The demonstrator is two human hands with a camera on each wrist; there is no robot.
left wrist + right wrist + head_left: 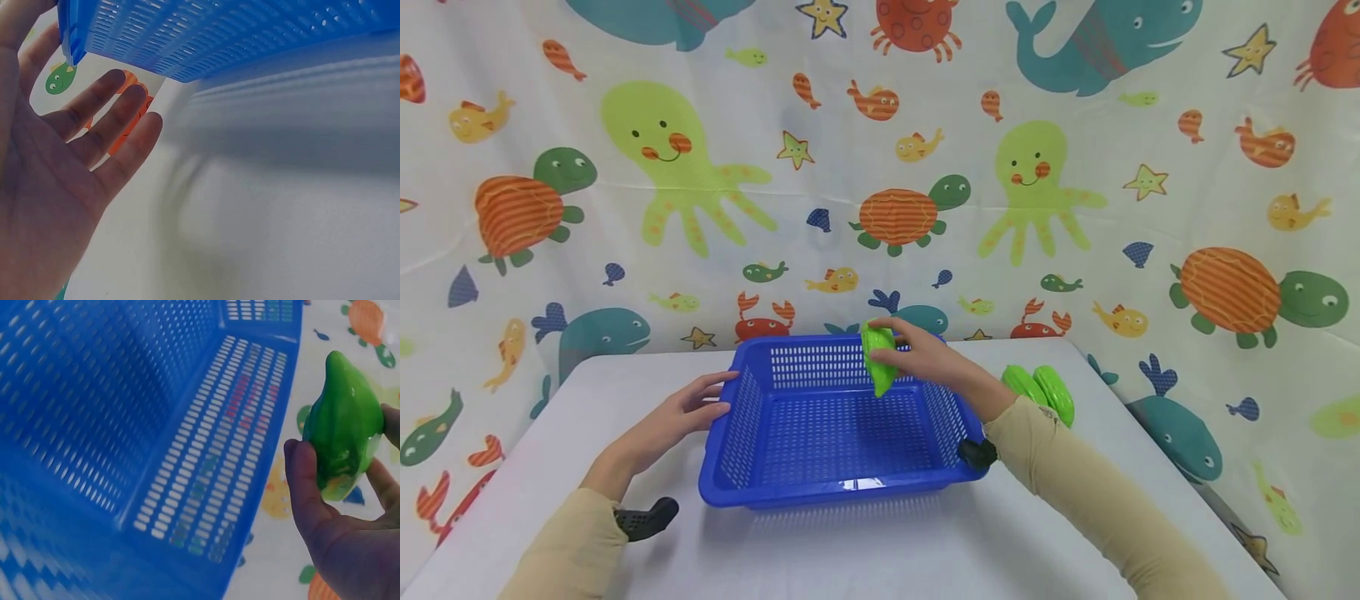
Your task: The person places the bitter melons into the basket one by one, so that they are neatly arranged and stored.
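A blue perforated plastic basket [752,421] sits in the middle of the white table. My right hand [917,354] holds a shiny green toy vegetable [877,358] over the basket's far right part; the right wrist view shows the green piece [344,425] pinched between thumb and fingers beside the basket wall [219,456]. My left hand [688,408] lies with straight fingers against the basket's left rim. In the left wrist view the open palm [69,162] is beside the basket's underside [219,31]. Nothing shows inside the basket.
Two more green toy pieces [1041,390] lie on the table right of the basket, behind my right forearm. A sea-animal printed curtain [880,167] hangs behind and around the table [880,542].
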